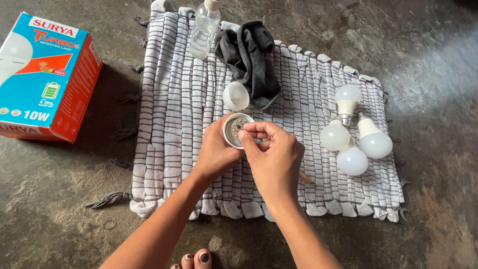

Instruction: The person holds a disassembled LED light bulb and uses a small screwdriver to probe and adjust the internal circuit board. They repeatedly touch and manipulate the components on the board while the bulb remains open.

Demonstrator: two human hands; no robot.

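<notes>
The opened bulb base (236, 130), a round white cup with a flat disc of small yellow dots inside, sits above the middle of the woven mat (174, 149), tilted so its open face looks up. The left hand (215, 152) cups it from the left and below, fingers clenched around its wall. The right hand (273, 158) comes in from the right, thumb and forefinger pinched together at the base's right rim; whether they grip something small I cannot tell. Just beyond lies a smooth white dome cover (235, 95), next to a crumpled dark cloth (251, 57) and a clear plastic bottle (204, 30). To the right, four frosted bulbs (352, 133) cluster on the mat. A blue and red carton (45, 74) rests on the rough grey floor (438, 74) far left.
</notes>
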